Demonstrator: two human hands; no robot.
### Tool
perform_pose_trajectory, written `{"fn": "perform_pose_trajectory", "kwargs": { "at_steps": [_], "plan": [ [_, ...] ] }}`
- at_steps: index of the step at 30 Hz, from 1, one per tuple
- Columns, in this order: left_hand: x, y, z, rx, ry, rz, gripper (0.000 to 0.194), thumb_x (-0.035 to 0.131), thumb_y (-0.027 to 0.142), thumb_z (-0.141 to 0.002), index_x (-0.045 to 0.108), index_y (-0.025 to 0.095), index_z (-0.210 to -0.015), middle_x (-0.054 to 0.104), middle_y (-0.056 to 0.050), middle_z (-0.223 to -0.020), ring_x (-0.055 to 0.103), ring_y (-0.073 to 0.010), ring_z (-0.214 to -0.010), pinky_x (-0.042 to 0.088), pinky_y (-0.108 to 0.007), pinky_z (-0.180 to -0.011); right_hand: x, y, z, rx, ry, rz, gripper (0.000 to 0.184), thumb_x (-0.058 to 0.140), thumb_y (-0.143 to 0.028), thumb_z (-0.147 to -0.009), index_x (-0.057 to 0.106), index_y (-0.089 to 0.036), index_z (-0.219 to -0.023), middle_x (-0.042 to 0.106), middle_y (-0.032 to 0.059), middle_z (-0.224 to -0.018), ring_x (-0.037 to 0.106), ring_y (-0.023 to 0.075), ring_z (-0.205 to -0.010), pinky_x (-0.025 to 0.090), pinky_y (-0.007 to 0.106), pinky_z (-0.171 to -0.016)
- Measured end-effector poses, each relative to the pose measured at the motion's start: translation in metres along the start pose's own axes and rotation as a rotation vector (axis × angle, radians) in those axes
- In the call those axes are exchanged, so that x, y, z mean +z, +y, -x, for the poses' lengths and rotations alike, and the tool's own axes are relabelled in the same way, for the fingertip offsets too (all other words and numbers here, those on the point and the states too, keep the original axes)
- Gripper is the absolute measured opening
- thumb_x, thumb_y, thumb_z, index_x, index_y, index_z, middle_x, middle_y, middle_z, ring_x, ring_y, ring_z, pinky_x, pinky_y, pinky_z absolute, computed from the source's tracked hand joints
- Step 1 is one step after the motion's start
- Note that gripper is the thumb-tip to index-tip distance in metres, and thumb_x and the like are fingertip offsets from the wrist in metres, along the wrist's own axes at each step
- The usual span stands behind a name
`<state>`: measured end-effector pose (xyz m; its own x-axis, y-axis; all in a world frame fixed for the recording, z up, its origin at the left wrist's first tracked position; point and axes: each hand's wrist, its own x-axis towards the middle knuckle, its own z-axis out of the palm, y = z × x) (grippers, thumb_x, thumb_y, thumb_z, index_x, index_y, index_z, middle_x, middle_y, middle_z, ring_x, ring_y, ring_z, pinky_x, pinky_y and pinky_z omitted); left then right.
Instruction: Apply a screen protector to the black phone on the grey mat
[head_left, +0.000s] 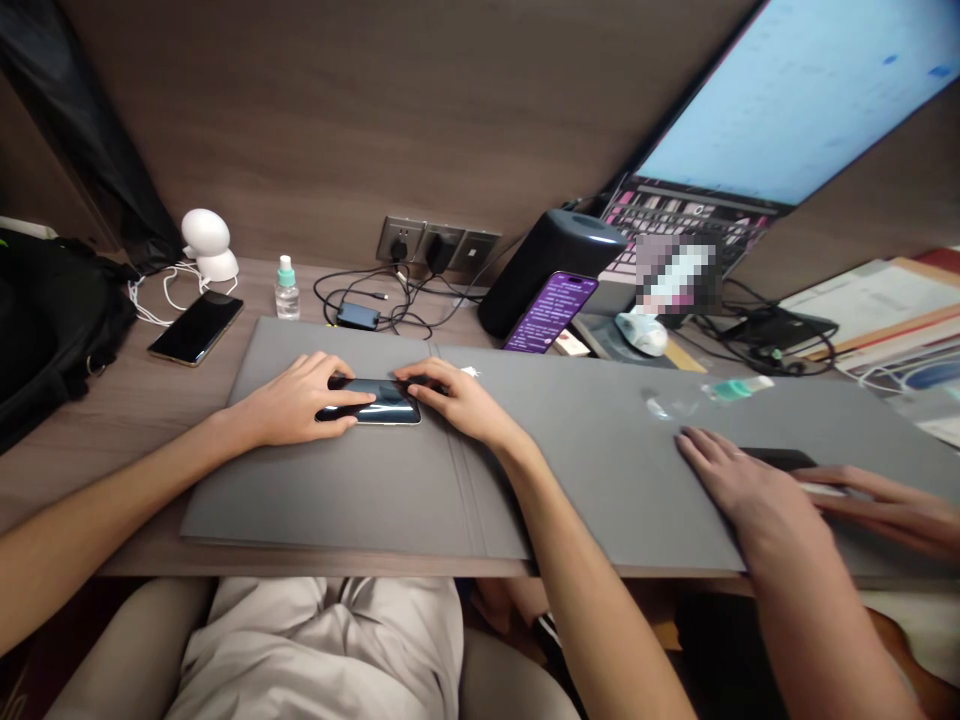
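A dark smartphone [386, 405] lies face up and sideways on the grey desk mat [315, 500], reflections on its glossy screen. My left hand [304, 400] grips the phone's left end, the thumb along the near edge and one finger stretched over the screen. At the right end, my right hand [457, 398] holds the phone with bent fingers by the far corner and the thumb at the side. A small white scrap [470, 371] shows just behind my right hand.
Behind the mat stand a spray bottle [286, 290], cables with an adapter [358, 316], a black cylinder [551, 265] and a propped purple-screened phone [551, 312]. Another phone [196, 328] lies left. At right, another person's hands [739, 480] work over a dark object [776, 458].
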<state>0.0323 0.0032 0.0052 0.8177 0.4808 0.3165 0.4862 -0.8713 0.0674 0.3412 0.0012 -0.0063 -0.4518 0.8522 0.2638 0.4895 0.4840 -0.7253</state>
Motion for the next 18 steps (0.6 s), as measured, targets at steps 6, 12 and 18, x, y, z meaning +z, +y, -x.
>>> {"fn": "perform_pose_trajectory", "kwargs": {
  "at_steps": [6,12,18],
  "plan": [
    [-0.0004,-0.0008,-0.0001,0.022,0.021,0.019,0.037,0.058,0.039,-0.105,0.074,0.031,-0.137,0.059,-0.014,-0.127,0.053,-0.0274,-0.109,0.048,-0.048,-0.102,0.0004,0.0003,0.0,0.003,-0.001,0.002,0.027,0.06,-0.026,-0.1,0.076,-0.025,-0.121,0.075,0.009,-0.123,0.067,0.0267,-0.115,0.054,0.045,-0.098],
    [-0.0019,0.0004,-0.0016,0.022,0.024,0.026,0.036,0.058,0.038,-0.104,0.075,0.031,-0.135,0.06,-0.015,-0.126,0.053,-0.0276,-0.107,0.049,-0.048,-0.101,0.0007,-0.0004,0.0003,0.007,0.001,0.004,0.027,0.06,-0.027,-0.1,0.076,-0.026,-0.121,0.074,0.0088,-0.123,0.067,0.0271,-0.115,0.054,0.046,-0.1],
    [-0.0009,-0.0004,-0.001,0.018,0.017,0.022,0.036,0.059,0.036,-0.103,0.074,0.033,-0.137,0.059,-0.013,-0.126,0.052,-0.0264,-0.109,0.049,-0.047,-0.102,0.0008,-0.0002,0.0006,0.003,0.006,0.004,0.027,0.06,-0.027,-0.1,0.076,-0.026,-0.122,0.075,0.0087,-0.123,0.067,0.0269,-0.115,0.054,0.046,-0.099]
  ]
}}
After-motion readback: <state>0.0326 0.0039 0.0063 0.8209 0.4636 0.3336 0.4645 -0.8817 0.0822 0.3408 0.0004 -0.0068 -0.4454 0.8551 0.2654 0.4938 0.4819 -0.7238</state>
